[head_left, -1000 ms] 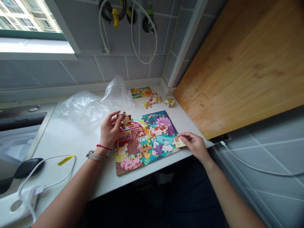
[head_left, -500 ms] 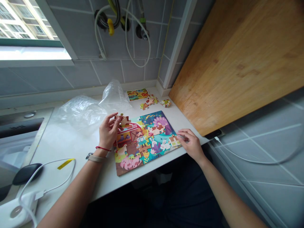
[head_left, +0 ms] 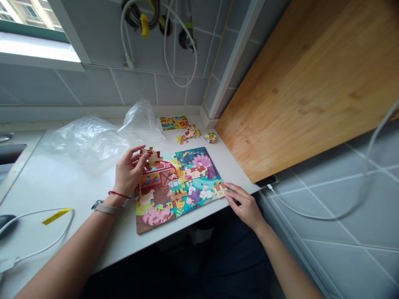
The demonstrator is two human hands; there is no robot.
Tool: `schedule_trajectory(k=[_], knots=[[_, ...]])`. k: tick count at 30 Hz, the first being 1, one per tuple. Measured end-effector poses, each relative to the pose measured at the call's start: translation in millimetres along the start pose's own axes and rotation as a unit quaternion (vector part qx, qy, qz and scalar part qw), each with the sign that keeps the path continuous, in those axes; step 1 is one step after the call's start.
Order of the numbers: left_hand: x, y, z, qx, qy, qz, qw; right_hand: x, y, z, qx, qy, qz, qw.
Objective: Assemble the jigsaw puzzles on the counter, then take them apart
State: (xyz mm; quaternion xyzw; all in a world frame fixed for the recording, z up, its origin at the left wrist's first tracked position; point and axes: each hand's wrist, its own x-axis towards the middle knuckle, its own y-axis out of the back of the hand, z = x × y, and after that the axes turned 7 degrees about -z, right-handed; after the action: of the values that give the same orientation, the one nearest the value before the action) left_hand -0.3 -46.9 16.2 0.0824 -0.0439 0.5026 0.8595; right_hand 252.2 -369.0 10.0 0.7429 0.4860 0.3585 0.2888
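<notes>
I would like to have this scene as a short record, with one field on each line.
left hand: holds loose brown-and-cream pieces in its fingers, over the puzzle's upper left part
right hand: fingers at a corner piece; grip or mere touch unclear
puzzle: farm-animal puzzle, flat on white counter
loose pieces: scattered group and small pile, beyond the puzzle
picture card: colourful card, beside the scattered group
packaging: crumpled clear plastic, left of the card

Probably a home kitchen: a sink (head_left: 27,144) at nine o'clock in a white countertop (head_left: 77,182), a pipe valve (head_left: 187,40) at twelve against grey wall tiles (head_left: 137,87).
</notes>
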Motion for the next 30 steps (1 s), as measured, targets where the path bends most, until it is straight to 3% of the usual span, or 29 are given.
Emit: schedule_trajectory(k=[21,26,30], knots=[[1,0.5,1,-0.044,0.033,-0.017,0.998,-1,-3,7,0.032,-0.002,0.018,0.999],[2,2.5,4,-0.076,0.055,-0.053,0.994,3,1,-19,0.114,-0.011,0.076,0.991],[0,2.6,6,-0.113,0.091,-0.147,0.978,25,-9,-54,0.188,-0.012,0.076,0.979]])
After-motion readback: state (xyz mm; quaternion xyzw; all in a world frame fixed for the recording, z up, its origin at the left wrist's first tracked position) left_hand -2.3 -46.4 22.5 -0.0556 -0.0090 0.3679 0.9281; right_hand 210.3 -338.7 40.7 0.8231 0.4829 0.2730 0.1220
